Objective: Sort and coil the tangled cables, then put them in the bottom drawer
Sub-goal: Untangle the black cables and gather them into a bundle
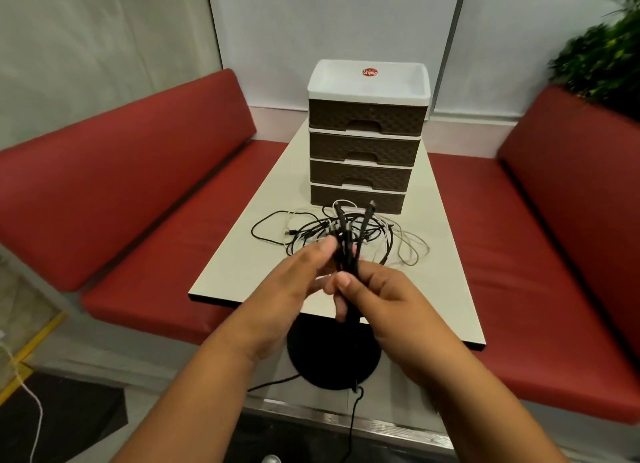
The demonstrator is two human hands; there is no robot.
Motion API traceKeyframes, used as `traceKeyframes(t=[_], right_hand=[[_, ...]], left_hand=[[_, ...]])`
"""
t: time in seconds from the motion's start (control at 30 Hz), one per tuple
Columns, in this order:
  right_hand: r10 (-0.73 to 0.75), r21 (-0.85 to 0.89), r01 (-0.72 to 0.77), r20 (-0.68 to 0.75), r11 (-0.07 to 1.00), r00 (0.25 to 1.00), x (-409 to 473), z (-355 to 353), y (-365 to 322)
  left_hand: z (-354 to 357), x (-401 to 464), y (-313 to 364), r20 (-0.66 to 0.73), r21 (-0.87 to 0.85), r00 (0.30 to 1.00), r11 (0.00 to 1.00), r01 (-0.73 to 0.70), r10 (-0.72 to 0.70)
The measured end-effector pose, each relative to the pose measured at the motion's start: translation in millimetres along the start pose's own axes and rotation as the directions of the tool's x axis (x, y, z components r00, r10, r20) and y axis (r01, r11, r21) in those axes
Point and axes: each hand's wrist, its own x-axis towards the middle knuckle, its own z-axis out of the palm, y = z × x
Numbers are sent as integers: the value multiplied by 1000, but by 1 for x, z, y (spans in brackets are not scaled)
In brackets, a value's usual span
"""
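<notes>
Left fingers (pixel 322 254) blurred (perhaps touching the black cable (pixel 346 240)).
</notes>
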Motion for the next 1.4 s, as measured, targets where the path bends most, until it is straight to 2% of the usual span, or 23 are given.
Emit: traceKeyframes(t=[0.1, 0.17, 0.27, 0.33, 0.47, 0.57, 0.8, 0.9, 1.07, 1.2, 1.27, 1.33, 1.4], right_hand=[[6, -108, -4, 16, 994, 1000, 2, 10, 2], [-14, -87, 15, 15, 996, 1000, 4, 12, 5], [-22, -8, 23, 78, 1000, 997, 2, 12, 16], [-12, -53, 16, 72, 998, 997, 0, 14, 27], [30, -230, -13, 70, 973, 997, 1, 15, 45], [45, -163, -28, 100, 986, 994, 1, 15, 52], [50, 61, -50, 6, 997, 999, 4, 13, 59], [57, 88, -63, 73, 994, 996, 2, 11, 62], [89, 112, -110, 176, 988, 980, -7, 8, 71], [111, 280, -198, 298, 939, 948, -9, 3, 59], [73, 349, -189, 320, 918, 945, -4, 4, 46], [45, 372, -148, 273, 916, 961, 3, 8, 35], [28, 323, -87, 183, 942, 983, 9, 13, 29]], left_hand=[[15, 4, 7, -66, 122, 998, 992, -13, 21], [18, 7, 7, -118, 99, 993, 995, 5, 7], [13, 12, 9, -185, -100, 982, 994, -51, 31], [5, 15, 14, -210, -256, 976, 960, -114, 60], [-16, 22, 34, -253, -537, 965, 820, -198, 67], [-32, 30, 43, -278, -617, 958, 753, -229, 63], [-44, 37, 46, -371, -639, 928, 714, -287, 41], [-42, 38, 44, -393, -616, 919, 732, -293, 37], [-32, 37, 40, -441, -499, 896, 815, -295, 54], [-27, 34, 41, -402, -458, 912, 846, -273, 77], [-22, 33, 40, -367, -448, 926, 856, -258, 87], [-15, 34, 39, -337, -437, 936, 864, -250, 101], [-12, 35, 39, -329, -443, 938, 859, -255, 108]])
